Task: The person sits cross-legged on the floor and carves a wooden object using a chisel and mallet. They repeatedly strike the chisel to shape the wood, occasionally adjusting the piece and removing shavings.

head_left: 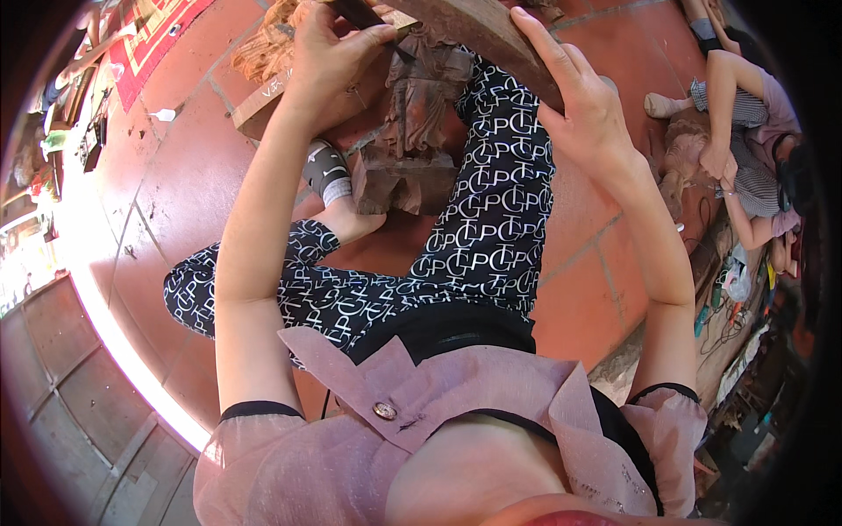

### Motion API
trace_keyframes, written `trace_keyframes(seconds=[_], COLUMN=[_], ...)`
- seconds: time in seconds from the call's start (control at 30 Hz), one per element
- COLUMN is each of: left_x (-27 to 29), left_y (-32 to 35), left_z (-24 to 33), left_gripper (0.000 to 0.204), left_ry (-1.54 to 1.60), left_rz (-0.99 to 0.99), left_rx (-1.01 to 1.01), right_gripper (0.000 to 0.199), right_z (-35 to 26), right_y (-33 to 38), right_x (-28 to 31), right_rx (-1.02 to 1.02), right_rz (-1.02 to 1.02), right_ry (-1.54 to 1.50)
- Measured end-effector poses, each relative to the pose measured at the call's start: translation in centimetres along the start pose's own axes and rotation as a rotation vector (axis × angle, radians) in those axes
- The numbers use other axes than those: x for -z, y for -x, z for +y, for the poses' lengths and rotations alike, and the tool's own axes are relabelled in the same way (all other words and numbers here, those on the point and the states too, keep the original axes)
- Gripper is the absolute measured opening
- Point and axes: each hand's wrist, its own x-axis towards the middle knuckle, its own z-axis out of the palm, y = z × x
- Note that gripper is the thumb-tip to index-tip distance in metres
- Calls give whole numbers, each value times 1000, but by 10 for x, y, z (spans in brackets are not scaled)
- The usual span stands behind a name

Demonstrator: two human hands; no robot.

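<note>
Wooden carving (412,131) rests on red floor tiles (175,175); left hand (329,57) grips a chisel (364,17), right hand (579,101) clasps a wooden plank (482,35).

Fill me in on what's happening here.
A person sits on a red tiled floor and works on a dark wooden carving that stands between their legs. The left hand grips a thin dark tool set against the top of the carving. The right hand holds a flat wooden block above it. To the right, another person sits on the floor, bent over a pale carved figure.
</note>
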Motion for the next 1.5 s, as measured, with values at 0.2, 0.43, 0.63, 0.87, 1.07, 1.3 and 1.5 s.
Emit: trace_keyframes(seconds=[0.2, 0.43, 0.63, 0.87, 1.07, 1.3, 1.5], left_x=[-23, -34, -94, -108, -107, -104, -106], left_y=[15, 18, 43, 65, 67, 61, 72], left_z=[31, 11, 18, -6, -7, -1, -13], left_gripper=[36, 22, 23, 15, 17, 20, 23], left_ry=[107, -174, -508, -485, -416, -407, -477], left_rz=[68, 66, -317, -412, -394, -367, -438], left_rx=[90, -134, -489, -438, -397, -403, -464], right_gripper=[89, 67, 54, 51, 47, 39, 35], right_z=[-6, 6, 19, 18, 16, 19, 34], right_y=[2, 16, 66, 124, 135, 128, 130], right_x=[0, 0, -12, -28, -31, -33, -45], right_rx=[-77, -206, -618, -775, -673, -362, -101], right_rz=[-33, 71, 26, -33, -32, 67, 125], right_ry=[-48, -109, -270, -316, -250, -159, -150])
